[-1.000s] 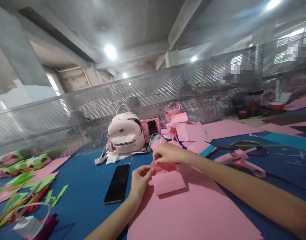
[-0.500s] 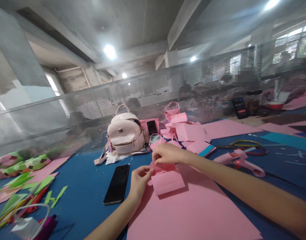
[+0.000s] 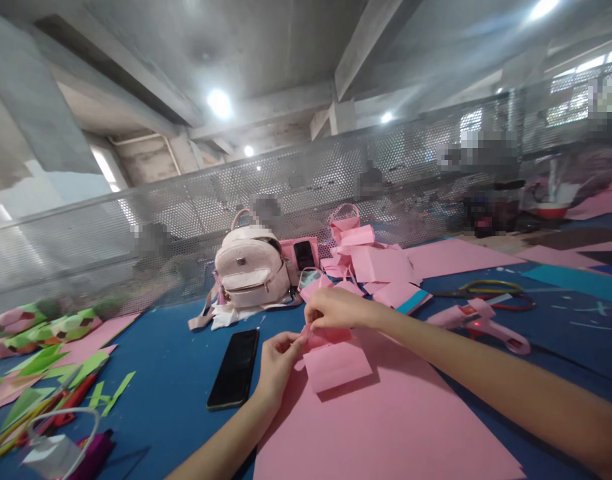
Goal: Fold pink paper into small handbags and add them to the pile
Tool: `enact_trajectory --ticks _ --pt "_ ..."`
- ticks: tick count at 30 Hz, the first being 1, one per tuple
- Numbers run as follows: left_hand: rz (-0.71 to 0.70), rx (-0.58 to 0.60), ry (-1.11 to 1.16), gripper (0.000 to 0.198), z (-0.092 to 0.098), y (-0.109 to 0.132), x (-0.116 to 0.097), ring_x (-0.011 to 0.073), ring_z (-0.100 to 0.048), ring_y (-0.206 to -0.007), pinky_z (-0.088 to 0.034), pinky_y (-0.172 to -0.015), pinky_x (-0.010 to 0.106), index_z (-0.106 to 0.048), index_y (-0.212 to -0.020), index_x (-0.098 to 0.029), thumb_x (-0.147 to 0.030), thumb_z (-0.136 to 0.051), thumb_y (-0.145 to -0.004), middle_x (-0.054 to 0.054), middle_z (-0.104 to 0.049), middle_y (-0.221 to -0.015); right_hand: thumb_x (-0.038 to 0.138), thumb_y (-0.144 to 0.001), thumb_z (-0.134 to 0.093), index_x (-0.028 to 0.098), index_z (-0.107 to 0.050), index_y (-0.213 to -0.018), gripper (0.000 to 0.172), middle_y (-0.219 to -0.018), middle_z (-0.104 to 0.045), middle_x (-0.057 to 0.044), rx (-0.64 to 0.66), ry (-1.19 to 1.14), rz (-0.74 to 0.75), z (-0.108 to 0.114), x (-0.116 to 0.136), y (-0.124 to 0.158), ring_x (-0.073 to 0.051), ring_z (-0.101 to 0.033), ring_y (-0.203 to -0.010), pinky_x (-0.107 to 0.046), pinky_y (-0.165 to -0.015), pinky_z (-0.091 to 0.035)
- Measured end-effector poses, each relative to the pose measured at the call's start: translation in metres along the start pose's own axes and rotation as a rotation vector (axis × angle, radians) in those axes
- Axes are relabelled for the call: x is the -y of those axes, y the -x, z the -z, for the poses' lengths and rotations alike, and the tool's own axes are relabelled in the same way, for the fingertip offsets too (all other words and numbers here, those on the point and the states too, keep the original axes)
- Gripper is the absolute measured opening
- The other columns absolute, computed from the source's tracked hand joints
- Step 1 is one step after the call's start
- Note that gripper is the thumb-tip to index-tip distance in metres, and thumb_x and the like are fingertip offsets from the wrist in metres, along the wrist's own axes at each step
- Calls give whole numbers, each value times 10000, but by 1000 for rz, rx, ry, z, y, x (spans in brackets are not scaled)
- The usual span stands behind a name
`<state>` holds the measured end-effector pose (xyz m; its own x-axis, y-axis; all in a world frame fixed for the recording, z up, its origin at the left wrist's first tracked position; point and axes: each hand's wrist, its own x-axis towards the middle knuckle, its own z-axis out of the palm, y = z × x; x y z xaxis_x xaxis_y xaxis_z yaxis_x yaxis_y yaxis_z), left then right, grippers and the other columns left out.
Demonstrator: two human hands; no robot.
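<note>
Both hands pinch a small folded pink paper bag (image 3: 339, 363) at its far left edge. My left hand (image 3: 280, 360) has thumb and fingers closed on the left side of it. From above, my right hand (image 3: 339, 308) reaches in with bent fingers closed on its far edge; the fingertips are partly hidden. The bag's broad flap faces me. Beneath it lies a large pink sheet (image 3: 386, 427). A black phone (image 3: 233, 369) rests on the table just left of my left hand.
A white backpack (image 3: 251, 270) stands ahead, beside finished-looking pink paper bags (image 3: 353, 230). On the right lie a pink glue gun (image 3: 486, 325) with a cord and scissors (image 3: 501, 293). Scissors (image 3: 36, 420), green scraps (image 3: 99, 397) and a white charger (image 3: 51, 453) are at left.
The pink paper bag has shifted very slightly, its flap a touch to the right. Both hands keep their pinch in nearly the same place.
</note>
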<state>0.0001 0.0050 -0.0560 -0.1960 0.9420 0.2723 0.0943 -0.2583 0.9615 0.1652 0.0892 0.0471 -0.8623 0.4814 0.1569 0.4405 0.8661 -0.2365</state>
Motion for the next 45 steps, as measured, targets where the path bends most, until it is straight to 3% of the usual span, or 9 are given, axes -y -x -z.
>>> enact_trajectory --ticks 12,25,45 --pt "13 -9 3 197 -4 -2 -1 196 -650 -688 -473 -656 262 -769 -747 -141 -332 -758 -700 77 -751 -745 172 -731 -614 184 -764 -807 168 -742 -722 -14 -11 3 -7 1 1 0 -125 -588 -632 -213 -505 -303" --pt "-5 -21 -25 286 -3 0 -4 186 -642 -685 -463 -647 251 -764 -728 -150 -433 -726 -736 67 -742 -720 202 -751 -623 188 -766 -819 159 -723 -722 -15 -1 -10 17 -1 2 0 -125 -588 -622 -208 -496 -292" --pt "-9 3 -10 247 -3 -2 -1 188 -642 -701 -469 -652 253 -765 -752 -148 -393 -740 -740 72 -741 -733 192 -741 -632 185 -763 -816 151 -729 -722 -7 1 16 14 -1 2 0 -122 -596 -634 -214 -487 -287"
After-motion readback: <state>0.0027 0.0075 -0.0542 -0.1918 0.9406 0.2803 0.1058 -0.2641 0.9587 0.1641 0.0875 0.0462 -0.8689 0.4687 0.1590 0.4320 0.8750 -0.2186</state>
